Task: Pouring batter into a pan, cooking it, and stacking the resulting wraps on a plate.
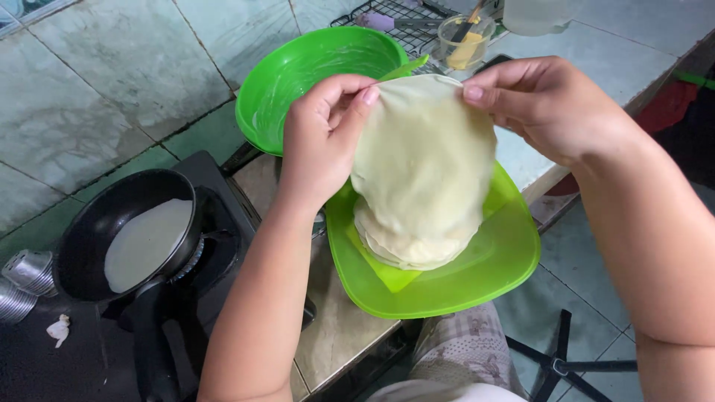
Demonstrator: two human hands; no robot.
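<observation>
Both hands pinch the top edge of a thin pale crepe (424, 149): the left hand (324, 134) grips it at ten o'clock, the right hand (547, 104) at two o'clock. The sheet hangs over a stack of crepes (406, 246) on a green square plate (477, 275), its lower edge touching the pile. Judging by the stack, several are done; another round of batter (145, 242) sits in the black pan (97, 238) on the stove at nine o'clock. A nearly empty green bowl (298, 74) stands at twelve o'clock, close behind the left hand; a small cup with a brush (465, 41) lies beyond.
</observation>
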